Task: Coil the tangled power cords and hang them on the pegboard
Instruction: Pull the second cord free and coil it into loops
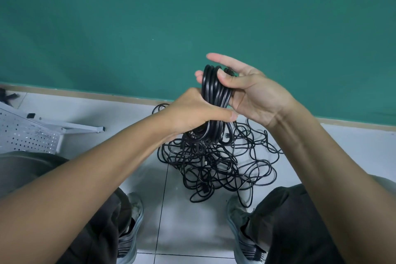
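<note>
Right hand (pixel 255 94) pinches the top of one black coil (pixel 216 92), thumb across its strands, forefinger extended. Left hand (pixel 192 113) grips the coil's lower part. Step judged: coiling. Next: hanging on the one pegboard (pixel 25 135), far left. One tangled pile (pixel 216 165) lies below on the floor; cord count indeterminable.

Bright, even indoor light, soft and diffuse. Faint shadows pool on the floor tiles (pixel 182 216) under the tangled cords (pixel 216 167), with a mild sheen there. Wide-angle bending curves the baseboard (pixel 85 94); forearms near the lower edges look stretched and slightly soft
</note>
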The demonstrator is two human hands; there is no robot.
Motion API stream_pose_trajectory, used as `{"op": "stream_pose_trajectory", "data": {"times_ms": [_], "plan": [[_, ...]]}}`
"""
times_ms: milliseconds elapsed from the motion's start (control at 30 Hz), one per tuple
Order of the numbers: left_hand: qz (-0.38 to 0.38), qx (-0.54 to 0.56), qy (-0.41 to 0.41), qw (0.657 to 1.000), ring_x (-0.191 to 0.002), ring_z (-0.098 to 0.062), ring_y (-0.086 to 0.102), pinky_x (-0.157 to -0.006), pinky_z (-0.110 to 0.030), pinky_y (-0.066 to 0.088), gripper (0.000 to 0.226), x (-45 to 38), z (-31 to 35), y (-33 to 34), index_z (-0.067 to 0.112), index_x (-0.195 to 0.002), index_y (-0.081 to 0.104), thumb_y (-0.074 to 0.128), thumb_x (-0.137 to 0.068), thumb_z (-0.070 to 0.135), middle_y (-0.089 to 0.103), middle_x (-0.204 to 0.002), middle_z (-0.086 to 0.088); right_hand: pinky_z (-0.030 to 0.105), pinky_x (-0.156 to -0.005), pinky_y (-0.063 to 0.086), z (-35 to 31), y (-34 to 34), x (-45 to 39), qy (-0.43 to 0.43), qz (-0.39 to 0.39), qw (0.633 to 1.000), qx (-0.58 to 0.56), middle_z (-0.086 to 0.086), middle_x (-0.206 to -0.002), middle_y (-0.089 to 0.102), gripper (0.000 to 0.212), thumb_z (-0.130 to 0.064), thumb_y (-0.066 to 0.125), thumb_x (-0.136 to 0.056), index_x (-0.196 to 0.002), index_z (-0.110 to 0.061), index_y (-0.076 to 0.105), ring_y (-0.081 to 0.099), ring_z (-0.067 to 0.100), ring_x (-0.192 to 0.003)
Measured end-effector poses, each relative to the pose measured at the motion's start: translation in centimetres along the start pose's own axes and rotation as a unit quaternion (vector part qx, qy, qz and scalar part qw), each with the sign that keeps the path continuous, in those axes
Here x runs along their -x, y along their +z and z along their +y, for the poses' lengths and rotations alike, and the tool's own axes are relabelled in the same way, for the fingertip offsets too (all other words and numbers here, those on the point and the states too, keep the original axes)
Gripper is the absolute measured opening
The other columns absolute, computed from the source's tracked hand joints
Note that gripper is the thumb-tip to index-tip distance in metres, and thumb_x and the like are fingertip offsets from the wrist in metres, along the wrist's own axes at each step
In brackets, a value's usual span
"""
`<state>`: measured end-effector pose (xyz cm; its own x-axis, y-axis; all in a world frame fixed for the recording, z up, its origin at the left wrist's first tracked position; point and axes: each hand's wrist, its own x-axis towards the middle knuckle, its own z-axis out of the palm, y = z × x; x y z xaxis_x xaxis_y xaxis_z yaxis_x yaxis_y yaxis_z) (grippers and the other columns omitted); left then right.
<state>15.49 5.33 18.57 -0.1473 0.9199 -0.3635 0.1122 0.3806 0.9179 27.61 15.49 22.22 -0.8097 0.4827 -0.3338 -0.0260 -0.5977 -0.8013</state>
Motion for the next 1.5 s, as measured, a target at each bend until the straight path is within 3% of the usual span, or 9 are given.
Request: {"op": "stream_pose_trajectory", "data": {"times_ms": [133,300,400,667,800,900,1067,1200,1500], "plan": [[0.007,0.058,0.001,0.998,-0.105,-0.030,0.073,-0.104,-0.048,0.054,0.045,0.2,-0.4,-0.1,0.008,-0.108,0.074,0.084,-0.069,0.029,0.077,-0.106,-0.014,0.034,-0.086,0.061,-0.7,-0.2,0.0,0.016,-0.015,0.997,0.070,0.023,-0.113,0.073,0.048,-0.008,0.059,-0.094,-0.142,-0.006,0.053,0.075,0.028,-0.098],[-0.004,0.187,-0.006,0.982,-0.077,-0.020,0.069,-0.072,-0.032,0.060,0.019,0.2,-0.2,-1.5,0.004,-0.101,0.069,0.079,-0.084,0.009,0.071,-0.083,-0.007,0.028,-0.075,0.061,-2.0,-1.2,0.3,-0.056,0.125,0.980,0.145,0.012,-0.092,0.078,0.028,-0.019,0.055,-0.105,-0.126,-0.002,0.061,0.077,0.021,-0.084],[-0.009,0.231,0.008,0.973,-0.073,-0.018,0.070,-0.069,-0.031,0.060,0.026,0.4,0.6,-2.0,0.005,-0.100,0.067,0.081,-0.079,0.012,0.069,-0.080,-0.005,0.033,-0.084,0.062,-1.4,-1.7,0.4,-0.094,0.185,0.960,0.186,0.010,-0.098,0.077,0.027,-0.028,0.051,-0.107,-0.116,-0.006,0.064,0.076,0.020,-0.088],[0.086,0.292,-0.002,0.953,-0.069,-0.019,0.070,-0.060,-0.030,0.058,0.010,0.1,1.7,-3.9,0.010,-0.088,0.067,0.071,-0.088,0.020,0.071,-0.073,-0.003,0.046,-0.122,0.032,5.3,-0.2,0.1,0.072,0.012,0.963,0.260,-0.001,-0.130,0.070,0.097,-0.082,0.002,-0.088,-0.138,-0.023,0.061,0.064,0.011,-0.124],[0.222,0.272,0.006,0.936,-0.063,-0.021,0.065,-0.058,-0.037,0.060,0.012,-0.7,1.2,-5.0,0.011,-0.085,0.065,0.076,-0.090,0.015,0.062,-0.070,-0.005,0.044,-0.118,0.038,6.9,1.2,0.4,0.095,-0.003,0.954,0.285,0.001,-0.122,0.074,0.100,-0.078,0.000,-0.085,-0.133,-0.016,0.062,0.069,0.014,-0.115],[0.296,0.246,0.010,0.923,-0.071,-0.023,0.065,-0.078,-0.058,0.063,0.017,-1.1,0.8,-6.3,0.012,-0.086,0.066,0.083,-0.083,0.017,0.061,-0.073,-0.003,0.043,-0.112,0.044,7.3,1.9,0.7,0.107,-0.026,0.934,0.339,0.002,-0.111,0.077,0.089,-0.069,0.003,-0.098,-0.126,-0.014,0.068,0.072,0.017,-0.105],[0.346,0.167,0.017,0.923,-0.070,-0.016,0.063,-0.082,-0.045,0.064,0.021,-1.4,0.0,-7.1,0.014,-0.085,0.063,0.084,-0.081,0.015,0.060,-0.073,0.001,0.020,-0.087,0.051,5.3,2.1,1.9,0.038,-0.045,0.913,0.404,0.008,-0.094,0.078,0.034,-0.031,0.056,-0.104,-0.102,-0.003,0.076,0.073,0.023,-0.087],[0.310,0.091,0.052,0.945,-0.062,-0.013,0.048,-0.060,-0.028,0.048,0.030,-1.6,-0.3,-6.6,0.016,-0.072,0.053,0.081,-0.081,0.012,0.048,-0.065,0.005,0.017,-0.078,0.051,3.2,0.6,2.2,-0.062,-0.020,0.925,0.375,0.001,-0.089,0.078,0.022,-0.001,0.066,-0.096,-0.113,-0.012,0.076,0.063,0.011,-0.077],[0.101,0.082,0.062,0.990,-0.072,-0.014,0.057,-0.074,-0.032,0.048,0.022,-1.3,-0.7,-4.7,0.021,-0.079,0.062,0.083,-0.080,0.023,0.057,-0.072,0.006,0.025,-0.071,0.057,1.8,-1.0,1.3,-0.150,0.137,0.922,0.330,0.012,-0.078,0.069,0.013,-0.003,0.079,-0.086,-0.091,-0.010,0.068,0.062,0.019,-0.066]]}}
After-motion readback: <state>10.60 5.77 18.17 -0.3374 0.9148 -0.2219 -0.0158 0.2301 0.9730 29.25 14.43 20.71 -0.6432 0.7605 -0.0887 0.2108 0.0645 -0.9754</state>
